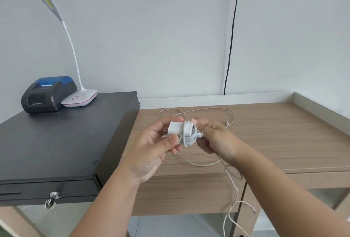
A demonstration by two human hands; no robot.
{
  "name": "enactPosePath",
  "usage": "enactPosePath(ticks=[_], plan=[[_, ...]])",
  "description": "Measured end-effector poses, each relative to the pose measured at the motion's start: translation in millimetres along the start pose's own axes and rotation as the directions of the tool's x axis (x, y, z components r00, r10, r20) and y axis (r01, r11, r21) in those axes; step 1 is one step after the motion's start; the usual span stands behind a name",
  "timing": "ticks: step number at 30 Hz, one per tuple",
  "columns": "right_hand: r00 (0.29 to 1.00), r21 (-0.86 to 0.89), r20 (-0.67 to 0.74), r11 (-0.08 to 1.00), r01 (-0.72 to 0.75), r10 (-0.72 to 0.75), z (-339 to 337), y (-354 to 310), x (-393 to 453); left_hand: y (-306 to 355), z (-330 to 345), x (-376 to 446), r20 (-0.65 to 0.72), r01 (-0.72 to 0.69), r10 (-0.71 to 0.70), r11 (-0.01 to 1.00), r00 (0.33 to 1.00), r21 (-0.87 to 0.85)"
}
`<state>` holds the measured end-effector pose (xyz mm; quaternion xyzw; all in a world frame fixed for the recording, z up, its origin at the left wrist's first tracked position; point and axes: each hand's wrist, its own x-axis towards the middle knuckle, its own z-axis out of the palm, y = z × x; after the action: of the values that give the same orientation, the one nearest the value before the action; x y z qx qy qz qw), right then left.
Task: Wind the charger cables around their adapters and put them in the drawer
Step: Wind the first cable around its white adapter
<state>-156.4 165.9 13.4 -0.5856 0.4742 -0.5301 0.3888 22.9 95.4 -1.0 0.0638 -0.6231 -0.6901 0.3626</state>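
Observation:
A white charger adapter (175, 128) with its white cable (187, 134) coiled several times around it is held above the wooden desk. My left hand (151, 147) grips the adapter body between thumb and fingers. My right hand (214, 138) pinches the cable's end at the coil. A second thin, off-white cable (208, 109) lies loose on the desk behind my hands and trails over the front edge toward the floor. The black drawer unit (47, 191) stands at the left, closed, with keys (51, 201) in its lock.
A black and blue receipt printer (47, 94) and a white gooseneck lamp (79, 98) stand on the drawer unit's top. The wooden desk (284, 132) has a raised rim at back and right. A black wire (232, 37) runs down the wall.

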Motion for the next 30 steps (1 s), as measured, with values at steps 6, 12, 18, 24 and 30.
enactPosePath(ticks=[6, 12, 18, 24, 30], plan=[[0.978, 0.434, 0.036, 0.879, -0.2, 0.205, 28.2, 31.1, -7.2, -17.3, 10.7, 7.2, -0.13, -0.09, 0.059, 0.964, 0.99, -0.251], [0.941, 0.287, -0.182, 0.931, -0.227, 0.285, 48.9, 31.7, -11.0, -30.1, 22.0, 12.6, -0.397, -0.07, -0.068, 0.944, 0.915, -0.323], [0.961, -0.435, -0.261, 0.877, -0.203, 0.093, 53.6, 23.3, -30.4, -29.8, 10.0, 20.4, -0.521, -0.07, 0.087, 0.996, 0.849, 0.053], [0.966, -0.862, -0.257, 0.446, -0.238, 0.02, 31.8, -33.1, -41.3, -24.8, 1.2, 12.2, -0.324, 0.092, 0.202, 0.706, 0.924, 0.702], [0.947, -0.948, -0.254, 0.243, -0.204, -0.196, 4.6, -53.8, -32.8, -11.0, 5.6, 5.3, -0.166, 0.108, 0.087, 0.461, 0.982, 0.881]])
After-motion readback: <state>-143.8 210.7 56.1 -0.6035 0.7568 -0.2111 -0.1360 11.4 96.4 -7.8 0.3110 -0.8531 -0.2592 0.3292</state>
